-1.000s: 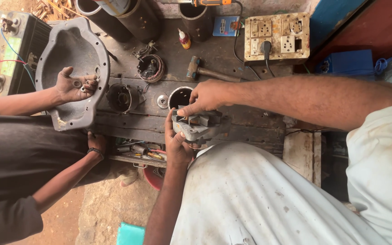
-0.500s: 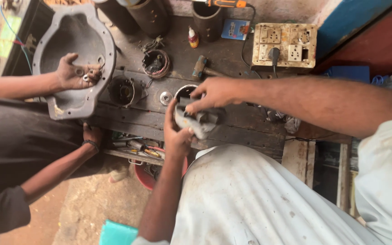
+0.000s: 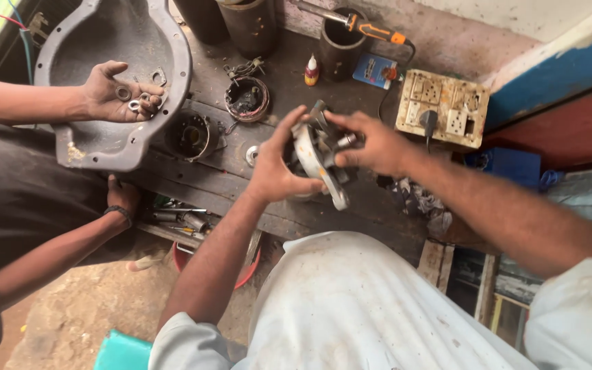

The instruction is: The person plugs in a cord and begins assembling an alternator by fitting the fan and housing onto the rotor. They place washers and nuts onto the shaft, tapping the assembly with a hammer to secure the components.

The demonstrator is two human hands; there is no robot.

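My left hand (image 3: 277, 170) and my right hand (image 3: 370, 142) both grip a grey metal motor housing part (image 3: 318, 159), held tilted above the dark wooden workbench (image 3: 289, 75). My left hand holds its rim from the left, my right hand grasps its hub from the right. A co-worker's hand (image 3: 114, 92) at the left holds small washers and bits over a large grey cast metal cover (image 3: 114, 34).
On the bench lie a round motor winding (image 3: 247, 99), another dark round part (image 3: 192, 135), a small glue bottle (image 3: 312, 70), dark cylinders (image 3: 251, 24), a soldering iron (image 3: 371, 29) and a beige socket board (image 3: 442, 109). Tools lie on a lower shelf (image 3: 176, 218). A red bucket (image 3: 248, 267) stands below.
I have lifted the housing off the bench and tilted it upright between both hands. The camera moved closer. The co-worker's hand stays over the cast cover.
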